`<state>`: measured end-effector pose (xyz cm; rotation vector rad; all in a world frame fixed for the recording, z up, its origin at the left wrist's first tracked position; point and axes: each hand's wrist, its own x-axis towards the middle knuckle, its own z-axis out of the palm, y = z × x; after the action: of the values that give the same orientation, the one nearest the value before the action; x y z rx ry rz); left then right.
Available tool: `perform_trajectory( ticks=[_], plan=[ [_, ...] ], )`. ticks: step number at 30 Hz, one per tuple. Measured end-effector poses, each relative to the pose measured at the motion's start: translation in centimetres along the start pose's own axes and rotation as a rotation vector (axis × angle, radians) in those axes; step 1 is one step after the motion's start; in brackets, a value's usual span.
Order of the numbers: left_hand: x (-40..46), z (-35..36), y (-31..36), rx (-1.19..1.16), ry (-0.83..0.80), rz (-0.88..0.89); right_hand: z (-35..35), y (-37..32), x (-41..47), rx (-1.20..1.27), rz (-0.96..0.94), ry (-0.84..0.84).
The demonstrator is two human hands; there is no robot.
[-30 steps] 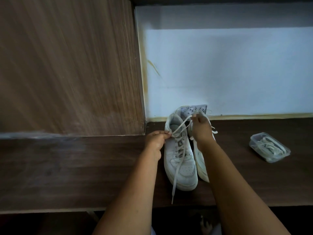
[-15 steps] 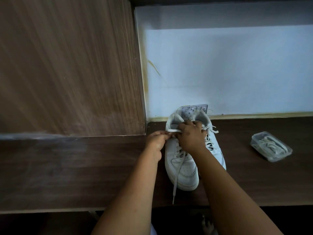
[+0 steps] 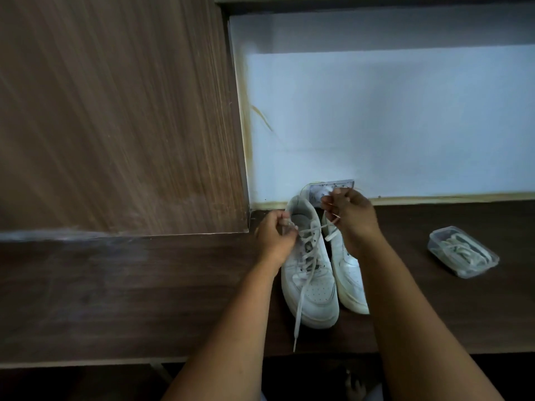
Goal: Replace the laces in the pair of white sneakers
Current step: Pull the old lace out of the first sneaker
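Note:
Two white sneakers stand side by side on the dark wooden desk (image 3: 130, 285), toes toward me. The left sneaker (image 3: 314, 287) has a pale lace (image 3: 301, 296) partly threaded, with one loose end trailing past the toe to the desk edge. My left hand (image 3: 275, 235) pinches the lace at the shoe's left collar. My right hand (image 3: 351, 218) is raised above the right sneaker (image 3: 347, 273) and grips the lace's other end, drawn out to the right. My right forearm hides part of the right sneaker.
A clear plastic box (image 3: 463, 251) holding other laces lies on the desk to the right. A wood panel (image 3: 115, 111) rises at the left and a white wall (image 3: 390, 120) behind the shoes, with a small socket plate (image 3: 344, 184) low on it.
My right hand has lifted from the shoe's tongue up and to the right, pulling the lace end out. My left hand has stayed at the collar.

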<state>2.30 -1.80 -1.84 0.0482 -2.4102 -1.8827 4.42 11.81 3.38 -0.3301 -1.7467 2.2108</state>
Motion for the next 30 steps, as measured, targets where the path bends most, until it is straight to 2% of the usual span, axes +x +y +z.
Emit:
perform_trajectory(
  ticks=[2,4,7,10,11,14,15,17,20,22,23,24,26,27,30],
  plan=[
    [-0.2,0.5,-0.1,0.181,-0.079,0.152,0.9,0.6,-0.2,-0.219,-0.124,0.002],
    [-0.6,1.1,0.2,0.157,-0.179,0.183,1.7,1.2,-0.4,-0.429,-0.256,-0.035],
    [-1.0,1.6,0.7,0.028,-0.222,0.257,2.4,1.1,-1.0,-0.478,-0.297,-0.130],
    [-1.5,1.3,1.7,-0.248,-0.267,0.106,2.1,1.2,-0.9,-0.434,-0.242,-0.209],
    [-1.4,1.1,1.8,-0.319,-0.240,0.047,1.8,1.4,-0.5,-0.396,-0.196,-0.196],
    [-0.6,-0.1,2.0,-0.398,-0.009,-0.098,0.7,1.9,0.5,-0.404,-0.129,-0.069],
    [-0.4,-0.5,1.9,-0.418,0.039,-0.111,0.2,2.1,0.8,-0.493,-0.166,-0.049],
    [0.0,-1.0,1.9,-0.392,0.058,-0.056,-0.5,2.4,1.0,-0.775,-0.284,-0.133],
    [-0.1,-1.6,2.4,-0.304,0.125,0.044,-0.2,3.4,0.7,-1.071,-0.328,-0.289],
    [-0.2,-2.2,2.9,-0.244,0.227,0.079,0.3,4.1,0.7,-1.138,-0.356,-0.252],
    [-0.2,-2.6,3.0,-0.118,0.282,0.087,0.5,4.3,0.7,-1.145,-0.382,-0.209],
    [-0.3,-3.0,2.9,0.106,0.328,0.076,0.6,4.4,0.8,-1.134,-0.399,-0.168],
    [-0.4,-3.4,2.3,0.575,0.334,0.086,0.6,4.5,0.9,-1.084,-0.398,-0.088],
    [-0.5,-3.2,2.1,0.700,0.321,0.143,0.5,4.5,1.0,-1.044,-0.385,-0.056],
    [-0.6,-1.4,2.5,0.729,0.200,0.377,0.0,4.7,1.3,-0.888,-0.311,-0.022]
  ],
)
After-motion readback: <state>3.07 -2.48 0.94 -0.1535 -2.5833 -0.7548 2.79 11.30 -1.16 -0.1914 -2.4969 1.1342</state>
